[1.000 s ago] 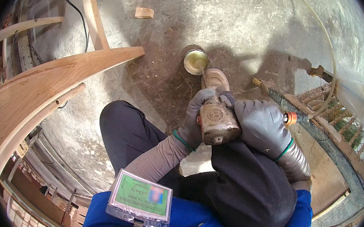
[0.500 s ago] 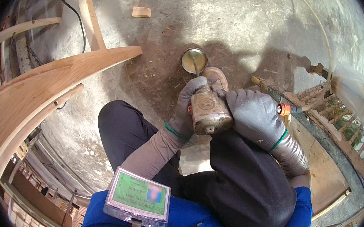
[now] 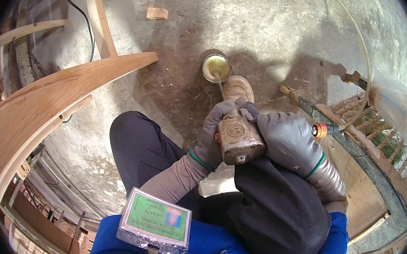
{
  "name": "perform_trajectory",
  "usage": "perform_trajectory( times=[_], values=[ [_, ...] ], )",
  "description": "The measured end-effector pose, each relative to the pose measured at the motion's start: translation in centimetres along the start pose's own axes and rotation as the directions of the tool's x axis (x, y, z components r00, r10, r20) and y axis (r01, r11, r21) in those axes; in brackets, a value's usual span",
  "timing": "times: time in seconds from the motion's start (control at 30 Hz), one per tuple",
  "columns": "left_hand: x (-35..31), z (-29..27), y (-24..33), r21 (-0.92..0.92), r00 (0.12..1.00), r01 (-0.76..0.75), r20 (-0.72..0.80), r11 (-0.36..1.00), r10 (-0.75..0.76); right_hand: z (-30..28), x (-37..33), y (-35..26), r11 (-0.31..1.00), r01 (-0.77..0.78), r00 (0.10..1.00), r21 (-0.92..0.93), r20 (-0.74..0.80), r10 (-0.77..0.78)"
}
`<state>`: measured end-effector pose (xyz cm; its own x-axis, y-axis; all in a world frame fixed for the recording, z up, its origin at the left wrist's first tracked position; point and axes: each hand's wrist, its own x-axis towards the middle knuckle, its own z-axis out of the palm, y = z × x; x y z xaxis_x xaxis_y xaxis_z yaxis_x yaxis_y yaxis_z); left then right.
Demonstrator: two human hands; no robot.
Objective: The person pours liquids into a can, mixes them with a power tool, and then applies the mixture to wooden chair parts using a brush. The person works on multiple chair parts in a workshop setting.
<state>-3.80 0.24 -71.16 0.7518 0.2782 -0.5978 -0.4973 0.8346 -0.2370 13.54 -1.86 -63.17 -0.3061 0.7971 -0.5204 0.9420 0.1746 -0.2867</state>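
Note:
Between my gloved hands is a worn metal air drill (image 3: pixel 239 139), its thin rod (image 3: pixel 220 87) pointing away from me. The rod's far end dips into a small round can (image 3: pixel 216 68) of pale yellowish liquid on the floor. My left hand (image 3: pixel 211 136) wraps the drill's left side. My right hand (image 3: pixel 288 140) closes round its right side, where an orange-ringed hose fitting (image 3: pixel 319 130) sticks out past the glove. The drill's grip is hidden by the right glove. Just beyond the drill, the toe of a brown shoe (image 3: pixel 239 90) sits close to the can.
Curved wooden furniture parts (image 3: pixel 66 79) stand along the left, with a black cable (image 3: pixel 84 15) behind them. A small wood block (image 3: pixel 157 14) lies on the far floor. On the right, a pale hose (image 3: pixel 363 49) runs down past a frame with wire mesh (image 3: pixel 373 123).
Both hands and the drill have drawn back slightly toward me, showing more of the rod and shoe. The rod's end stays in the can, where the liquid's surface looks different.

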Motion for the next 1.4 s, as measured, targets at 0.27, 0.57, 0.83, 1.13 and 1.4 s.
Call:
perform_trajectory(
  times=[0.27, 0.57, 0.83, 1.13, 1.4],
  values=[
    [-0.1, -0.5, 0.2, -0.014, 0.999, -0.031, 0.03, 0.999, 0.031, -0.4, 0.4, 0.1, 0.994, 0.102, 0.982, 0.024, -0.161, -0.097],
    [1.2, -0.4, 2.4, 0.042, 0.999, -0.037, 0.037, 0.998, 0.036, 0.6, 1.7, -0.1, 0.996, 0.037, 0.966, -0.087, -0.25, -0.057],
    [1.5, 0.2, 1.4, -0.032, 0.998, 0.057, 0.036, 0.998, -0.056, 0.1, 0.6, 0.0, 0.997, -0.019, 0.991, -0.08, -0.131, 0.008],
    [0.6, -0.7, 2.4, 0.052, 0.999, -0.022, 0.047, 0.998, 0.02, 0.3, 1.9, -0.3, 0.998, 0.051, 0.978, -0.038, -0.201, -0.057],
    [0.2, -0.5, 0.3, 0.051, 0.991, -0.032, 0.129, 0.998, 0.025, -0.3, 0.3, -0.2, 0.997, 0.077, 0.984, 0.033, -0.167, -0.07]
  ],
)
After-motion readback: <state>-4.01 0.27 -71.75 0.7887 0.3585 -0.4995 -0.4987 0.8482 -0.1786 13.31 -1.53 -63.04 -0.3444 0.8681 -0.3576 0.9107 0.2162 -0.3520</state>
